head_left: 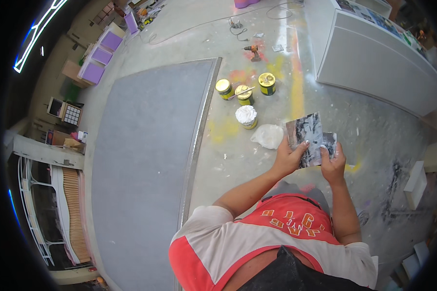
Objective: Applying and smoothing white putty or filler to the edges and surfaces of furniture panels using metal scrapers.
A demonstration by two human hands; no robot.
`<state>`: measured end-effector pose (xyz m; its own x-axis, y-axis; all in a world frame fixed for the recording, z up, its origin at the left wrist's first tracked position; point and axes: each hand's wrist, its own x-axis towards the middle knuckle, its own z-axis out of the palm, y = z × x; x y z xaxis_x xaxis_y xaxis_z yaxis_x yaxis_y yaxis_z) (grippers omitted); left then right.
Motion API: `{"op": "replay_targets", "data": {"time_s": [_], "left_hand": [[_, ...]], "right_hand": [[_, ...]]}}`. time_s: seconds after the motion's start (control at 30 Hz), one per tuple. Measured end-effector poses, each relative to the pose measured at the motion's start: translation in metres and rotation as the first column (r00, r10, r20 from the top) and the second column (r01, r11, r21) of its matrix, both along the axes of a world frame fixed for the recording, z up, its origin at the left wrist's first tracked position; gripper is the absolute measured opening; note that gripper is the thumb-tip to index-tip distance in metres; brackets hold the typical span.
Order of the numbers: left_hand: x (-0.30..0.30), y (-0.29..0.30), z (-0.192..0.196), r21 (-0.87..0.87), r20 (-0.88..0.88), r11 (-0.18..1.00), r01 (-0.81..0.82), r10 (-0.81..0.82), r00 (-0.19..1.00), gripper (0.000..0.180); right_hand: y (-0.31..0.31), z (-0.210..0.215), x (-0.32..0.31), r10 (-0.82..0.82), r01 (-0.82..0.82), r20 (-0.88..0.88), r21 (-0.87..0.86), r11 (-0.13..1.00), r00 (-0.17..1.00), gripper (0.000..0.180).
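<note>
Ahead of my body, my left hand [291, 157] grips a flat rectangular plate [303, 128] smeared grey, black and white. My right hand [332, 164] is closed on a smaller flat smeared piece [330, 139], which meets the right edge of the plate. White paste shows on both thumbs. Just left of the plate, a crumpled whitish plastic bag [268, 136] lies on the floor. Beyond it stands a can heaped with white material [246, 115]. Farther off are three yellow-lidded cans, one of them [244, 94] with a thin stick [243, 93] across its lid.
A large grey panel [145, 145] with a raised edge lies on the floor at left. An orange and black cordless drill [253, 52] and a cable [238, 31] lie farther away. A big white unit [378, 63] stands at far right; purple boxes [92, 71] line the left.
</note>
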<state>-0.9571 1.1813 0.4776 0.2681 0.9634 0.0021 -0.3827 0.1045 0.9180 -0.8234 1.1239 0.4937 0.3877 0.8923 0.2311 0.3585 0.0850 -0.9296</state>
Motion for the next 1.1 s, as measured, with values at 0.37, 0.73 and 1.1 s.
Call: {"op": "replay_targets", "data": {"time_s": [0.37,0.73,1.1], "left_hand": [[0.036,0.018,0.001,-0.436,0.275,0.830,0.348,-0.245,0.930,0.032],[0.179,-0.049,-0.011,-0.490,0.328,0.625,0.608,-0.514,0.792,0.035],[0.339,-0.121,0.001,-0.238,0.048,0.769,0.593,-0.600,0.798,0.034]], "right_hand": [[-0.035,-0.033,0.083,0.008,-0.073,-0.542,-0.098,0.993,0.840,0.034],[-0.090,-0.050,0.175,0.028,-0.094,-0.604,-0.079,0.992,0.797,0.032],[-0.194,-0.038,0.274,-0.504,0.629,-0.456,0.174,0.758,0.734,0.023]]}}
